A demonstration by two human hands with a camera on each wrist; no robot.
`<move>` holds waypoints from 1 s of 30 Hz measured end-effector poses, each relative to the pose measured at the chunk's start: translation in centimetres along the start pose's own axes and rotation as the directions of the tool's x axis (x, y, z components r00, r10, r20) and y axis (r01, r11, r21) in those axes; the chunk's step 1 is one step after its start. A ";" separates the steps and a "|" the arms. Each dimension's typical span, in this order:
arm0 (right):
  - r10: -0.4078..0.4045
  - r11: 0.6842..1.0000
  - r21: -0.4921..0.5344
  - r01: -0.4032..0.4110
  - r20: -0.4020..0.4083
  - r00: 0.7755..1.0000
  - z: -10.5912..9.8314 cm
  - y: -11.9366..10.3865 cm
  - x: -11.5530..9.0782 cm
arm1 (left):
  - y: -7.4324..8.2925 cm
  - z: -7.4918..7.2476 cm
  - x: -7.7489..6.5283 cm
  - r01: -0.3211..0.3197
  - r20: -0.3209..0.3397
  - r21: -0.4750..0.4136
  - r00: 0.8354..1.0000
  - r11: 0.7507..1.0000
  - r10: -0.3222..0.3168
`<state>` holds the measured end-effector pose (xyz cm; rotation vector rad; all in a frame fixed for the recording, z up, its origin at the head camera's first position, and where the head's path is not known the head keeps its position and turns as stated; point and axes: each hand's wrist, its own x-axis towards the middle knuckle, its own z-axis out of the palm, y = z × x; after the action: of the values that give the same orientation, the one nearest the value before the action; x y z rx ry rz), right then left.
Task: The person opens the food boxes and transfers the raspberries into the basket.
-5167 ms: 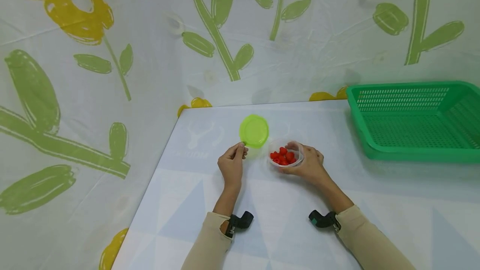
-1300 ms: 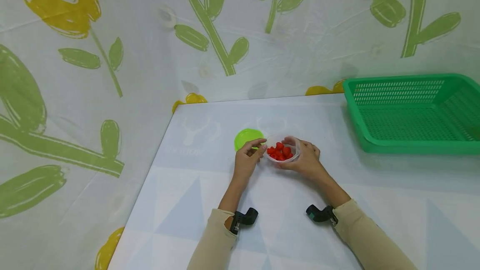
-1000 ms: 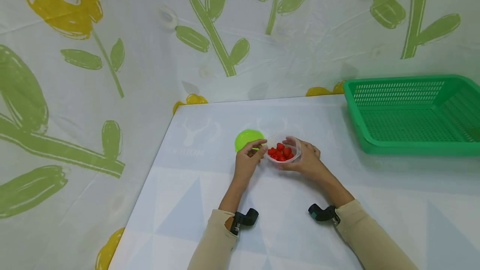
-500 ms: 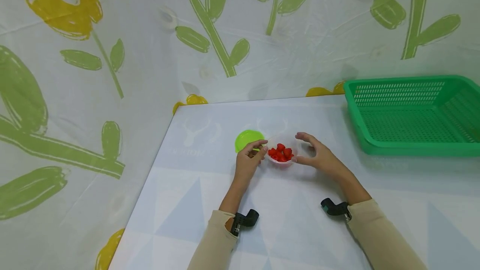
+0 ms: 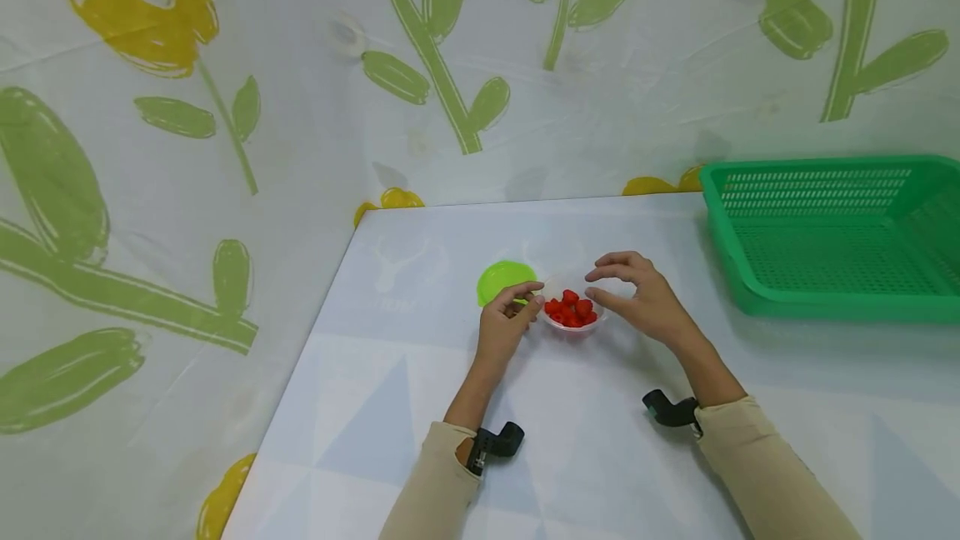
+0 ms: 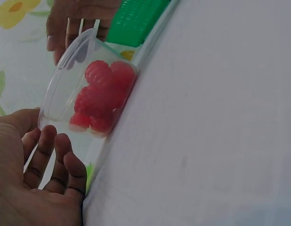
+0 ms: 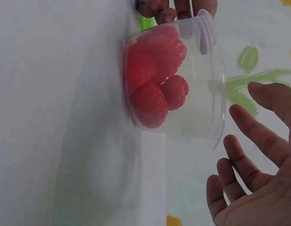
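In the head view a clear plastic tub [image 5: 573,330] stands on the table, holding several red raspberries [image 5: 577,307]. My left hand [image 5: 504,327] is at the tub's left side, its fingertips touching the rim; in the left wrist view its other fingers hang loosely bent beside the wall. My right hand [image 5: 647,294] hovers over the right rim with fingers spread and nothing between them. The right wrist view shows a gap between these fingers [image 7: 256,134] and the tub. A lime-green lid [image 5: 501,277] lies behind the left hand, partly hidden by it.
A green perforated basket [image 5: 840,302] stands at the back right of the white table [image 5: 600,457]. Behind it and along the left hangs a flower-patterned sheet [image 5: 300,107]. A black wrist camera [image 5: 502,440] sits at each cuff.
My right hand has let go of the tub's right side and moved up over the rim. The left hand, on the lid's tab earliest, has shifted right to the tub. The lid now lies still.
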<state>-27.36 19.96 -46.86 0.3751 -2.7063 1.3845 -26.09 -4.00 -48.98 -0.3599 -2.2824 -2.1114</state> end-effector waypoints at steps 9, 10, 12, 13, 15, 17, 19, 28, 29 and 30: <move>-0.012 0.991 -0.131 0.014 0.023 1.000 0.3 -0.8 0.5 | 0.1 0.1 0.1 -0.012 -0.019 0.007 1.000 1.000 0.012; -0.004 0.990 -0.142 0.008 0.024 1.000 0.5 -0.8 0.6 | 0.1 0.2 0.0 -0.011 -0.020 0.010 1.000 1.000 0.011; 0.010 0.987 -0.161 -0.006 0.024 1.000 0.8 -0.8 0.7 | 0.1 0.2 0.0 -0.007 -0.025 0.012 1.000 1.000 0.007; 0.014 0.986 -0.167 -0.010 0.022 1.000 1.0 -0.8 0.7 | 0.1 0.3 0.0 -0.003 -0.027 0.014 1.000 1.000 0.004; 0.017 0.983 -0.182 -0.014 0.014 1.000 1.4 -0.8 0.7 | 0.1 0.3 -0.1 0.001 -0.033 0.010 0.999 1.000 -0.001; 0.015 0.980 -0.197 -0.015 0.000 1.000 1.8 -0.7 0.8 | 0.1 0.4 -0.1 0.006 -0.032 0.005 0.999 1.000 -0.006; 0.004 0.976 -0.217 -0.007 -0.016 1.000 2.1 -0.6 0.8 | 0.1 0.3 -0.1 0.005 -0.028 0.001 1.000 1.000 -0.005; 0.013 0.966 -0.259 -0.023 -0.040 0.999 3.2 -0.7 1.0 | -0.1 0.2 -0.1 0.000 -0.016 0.006 1.000 1.000 0.001; 0.017 0.967 -0.254 -0.027 -0.042 0.999 3.3 -0.8 1.1 | -0.1 0.2 -0.1 -0.001 -0.016 0.004 1.000 1.000 0.001; 0.020 0.968 -0.248 -0.030 -0.043 0.999 3.3 -0.8 1.1 | -0.1 0.2 0.0 -0.002 -0.017 0.004 1.000 1.000 0.003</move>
<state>-28.10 16.62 -47.97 0.2904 -2.8131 1.0266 -26.03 -3.81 -49.10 -0.3427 -2.2749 -2.1003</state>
